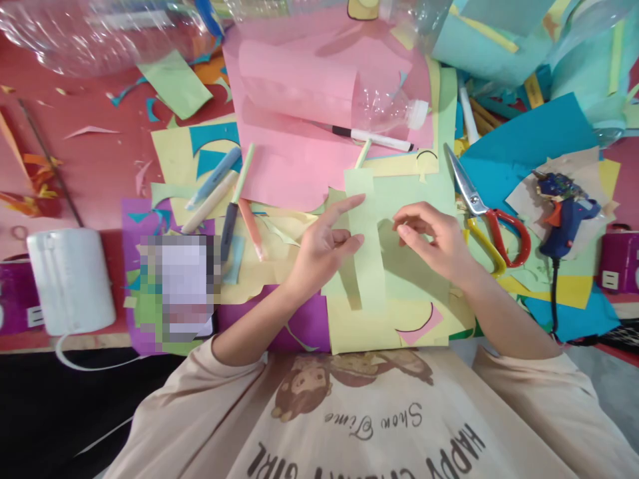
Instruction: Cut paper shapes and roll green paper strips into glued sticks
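A pale green paper strip [371,259] stretches lengthwise in front of me, over a larger light green sheet [414,199]. My left hand [327,243] is at the strip's left edge. Its index finger and thumb are spread apart and overlap the strip, while the other fingers are curled in; whether they press on the paper I cannot tell. My right hand [436,239] hovers to the right of the strip, apart from it. Its fingers are loosely bent, with a gap between thumb and fingertips and nothing visible in them.
Scissors [482,213] and a blue glue gun [564,226] lie at the right. Beyond my hands are a plastic bottle wrapped in pink paper [304,83] and a black-and-white marker [374,138]. Several pens, a phone [184,286], a white box-shaped device [72,283] and paper scraps are at the left.
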The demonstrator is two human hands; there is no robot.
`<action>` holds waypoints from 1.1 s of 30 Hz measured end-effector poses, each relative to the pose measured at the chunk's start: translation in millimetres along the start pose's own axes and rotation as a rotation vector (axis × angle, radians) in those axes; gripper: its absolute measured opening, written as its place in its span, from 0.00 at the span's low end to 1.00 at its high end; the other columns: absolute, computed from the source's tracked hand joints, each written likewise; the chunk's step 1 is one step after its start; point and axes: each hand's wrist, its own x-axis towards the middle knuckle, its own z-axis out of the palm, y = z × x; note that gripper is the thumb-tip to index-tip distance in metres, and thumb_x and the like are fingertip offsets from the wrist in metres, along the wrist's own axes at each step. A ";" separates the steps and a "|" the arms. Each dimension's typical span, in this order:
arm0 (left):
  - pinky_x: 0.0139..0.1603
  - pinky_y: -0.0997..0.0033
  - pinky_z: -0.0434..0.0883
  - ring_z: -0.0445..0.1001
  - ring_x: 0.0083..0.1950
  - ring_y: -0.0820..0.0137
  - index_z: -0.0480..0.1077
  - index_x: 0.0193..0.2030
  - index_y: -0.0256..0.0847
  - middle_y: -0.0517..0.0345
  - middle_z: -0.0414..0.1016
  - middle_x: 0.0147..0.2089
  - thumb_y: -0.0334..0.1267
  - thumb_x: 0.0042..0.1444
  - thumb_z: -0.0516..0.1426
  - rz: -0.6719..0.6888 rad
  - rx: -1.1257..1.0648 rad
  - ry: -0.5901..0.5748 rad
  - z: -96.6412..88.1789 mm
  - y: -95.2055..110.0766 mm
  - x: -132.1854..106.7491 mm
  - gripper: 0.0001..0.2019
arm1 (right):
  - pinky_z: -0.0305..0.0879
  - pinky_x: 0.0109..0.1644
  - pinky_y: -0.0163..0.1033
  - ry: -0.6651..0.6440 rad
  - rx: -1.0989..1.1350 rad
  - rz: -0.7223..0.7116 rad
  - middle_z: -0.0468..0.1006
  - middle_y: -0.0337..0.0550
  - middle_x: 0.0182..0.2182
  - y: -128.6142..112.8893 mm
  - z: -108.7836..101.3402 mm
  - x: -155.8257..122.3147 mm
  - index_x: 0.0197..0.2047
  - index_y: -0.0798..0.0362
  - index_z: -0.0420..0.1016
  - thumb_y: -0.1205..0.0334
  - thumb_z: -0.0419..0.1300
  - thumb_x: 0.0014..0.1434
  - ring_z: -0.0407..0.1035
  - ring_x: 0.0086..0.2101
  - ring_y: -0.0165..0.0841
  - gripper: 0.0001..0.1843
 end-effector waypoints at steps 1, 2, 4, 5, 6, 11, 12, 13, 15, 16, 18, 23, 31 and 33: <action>0.17 0.76 0.51 0.52 0.18 0.82 0.68 0.57 0.50 0.63 0.67 0.28 0.34 0.52 0.61 -0.013 -0.005 -0.003 -0.7 0.0 -0.8 0.24 | 0.68 0.33 0.34 -0.003 -0.125 0.015 0.75 0.42 0.36 -3.3 -8.2 -4.0 0.45 0.50 0.70 0.57 0.54 0.63 0.71 0.32 0.29 0.10; 0.16 0.76 0.50 0.51 0.18 0.82 0.68 0.57 0.50 0.64 0.65 0.26 0.33 0.52 0.61 -0.023 -0.011 -0.005 -1.5 -0.4 -1.4 0.24 | 0.68 0.34 0.35 -0.017 -0.279 0.039 0.75 0.44 0.39 -5.8 -17.8 -9.4 0.48 0.49 0.70 0.56 0.54 0.63 0.72 0.34 0.31 0.12; 0.16 0.76 0.49 0.50 0.18 0.82 0.68 0.57 0.50 0.66 0.62 0.23 0.33 0.51 0.61 -0.037 -0.019 -0.004 -3.3 -2.2 -1.9 0.24 | 0.68 0.36 0.39 0.015 -0.599 0.090 0.75 0.47 0.40 -6.2 -39.2 -23.5 0.50 0.51 0.71 0.56 0.54 0.62 0.72 0.35 0.36 0.15; 0.16 0.76 0.49 0.49 0.18 0.82 0.68 0.57 0.50 0.66 0.61 0.23 0.33 0.51 0.61 -0.042 -0.019 -0.002 -4.1 -3.4 -1.9 0.24 | 0.68 0.37 0.42 0.060 -0.760 0.131 0.75 0.49 0.40 -3.7 -49.7 -31.7 0.53 0.53 0.70 0.56 0.54 0.62 0.72 0.36 0.39 0.18; 0.16 0.76 0.49 0.49 0.18 0.82 0.68 0.57 0.49 0.66 0.62 0.23 0.33 0.51 0.61 -0.043 -0.016 0.002 -4.7 -4.8 -1.8 0.24 | 0.68 0.38 0.44 0.074 -0.890 0.188 0.75 0.51 0.39 0.2 -59.3 -39.8 0.56 0.54 0.69 0.56 0.55 0.62 0.72 0.36 0.42 0.20; 0.16 0.77 0.51 0.51 0.18 0.81 0.68 0.57 0.49 0.66 0.62 0.22 0.33 0.51 0.61 -0.035 -0.011 -0.011 -4.5 -9.7 -1.4 0.24 | 0.66 0.30 0.42 0.007 -1.109 0.428 0.76 0.55 0.41 24.2 -82.6 -64.9 0.65 0.55 0.58 0.53 0.59 0.58 0.74 0.36 0.47 0.35; 0.16 0.77 0.51 0.51 0.18 0.81 0.68 0.57 0.49 0.65 0.64 0.23 0.33 0.51 0.61 -0.030 -0.015 -0.018 -4.1 -10.1 -1.4 0.25 | 0.65 0.28 0.42 -0.003 -1.106 0.440 0.76 0.55 0.42 26.9 -82.6 -65.1 0.66 0.55 0.55 0.52 0.59 0.58 0.74 0.36 0.46 0.36; 0.16 0.77 0.52 0.52 0.18 0.82 0.68 0.57 0.48 0.64 0.67 0.25 0.33 0.51 0.61 -0.026 -0.019 -0.026 -3.7 -10.4 -1.3 0.25 | 0.64 0.28 0.41 -0.003 -1.109 0.446 0.75 0.55 0.43 28.6 -81.7 -64.2 0.67 0.55 0.54 0.51 0.58 0.59 0.74 0.36 0.46 0.37; 0.17 0.77 0.54 0.54 0.19 0.82 0.68 0.57 0.48 0.59 0.74 0.35 0.33 0.51 0.61 -0.022 -0.021 -0.040 -3.0 -11.1 -1.0 0.25 | 0.62 0.27 0.40 0.004 -1.138 0.450 0.75 0.55 0.43 29.8 -79.0 -60.4 0.67 0.54 0.53 0.50 0.57 0.59 0.73 0.36 0.45 0.37; 0.17 0.77 0.55 0.55 0.19 0.83 0.68 0.56 0.47 0.57 0.75 0.40 0.33 0.50 0.61 -0.023 -0.018 -0.049 -2.8 -11.5 -0.7 0.24 | 0.61 0.26 0.39 -0.001 -1.161 0.447 0.75 0.55 0.43 29.9 -77.9 -58.5 0.67 0.54 0.54 0.49 0.58 0.59 0.73 0.36 0.45 0.37; 0.18 0.77 0.57 0.56 0.19 0.84 0.68 0.56 0.47 0.54 0.75 0.48 0.33 0.50 0.60 -0.024 -0.010 -0.061 -2.6 -13.0 -0.1 0.24 | 0.58 0.24 0.38 -0.015 -1.193 0.429 0.75 0.53 0.42 30.8 -76.7 -56.1 0.66 0.52 0.57 0.47 0.58 0.58 0.73 0.35 0.45 0.36; 0.19 0.80 0.57 0.57 0.21 0.86 0.66 0.58 0.47 0.52 0.71 0.55 0.32 0.52 0.59 -0.012 0.007 -0.087 -4.0 -19.9 0.6 0.25 | 0.62 0.27 0.38 0.073 -1.125 0.314 0.76 0.49 0.35 38.8 -79.8 -58.6 0.58 0.51 0.67 0.49 0.56 0.59 0.72 0.32 0.42 0.26; 0.19 0.82 0.57 0.55 0.21 0.87 0.64 0.60 0.48 0.51 0.70 0.55 0.32 0.54 0.57 0.031 -0.020 -0.133 -7.7 -19.7 -1.0 0.25 | 0.72 0.39 0.41 0.239 -0.622 0.348 0.78 0.42 0.37 16.0 -102.2 -92.9 0.54 0.46 0.71 0.52 0.61 0.49 0.73 0.31 0.36 0.27; 0.19 0.83 0.59 0.56 0.21 0.88 0.65 0.59 0.48 0.50 0.67 0.60 0.31 0.54 0.58 0.074 -0.025 -0.131 -7.9 -17.3 -1.8 0.24 | 0.72 0.40 0.41 0.136 -0.376 0.462 0.78 0.40 0.39 10.4 -104.1 -100.6 0.53 0.42 0.69 0.51 0.62 0.47 0.75 0.36 0.37 0.28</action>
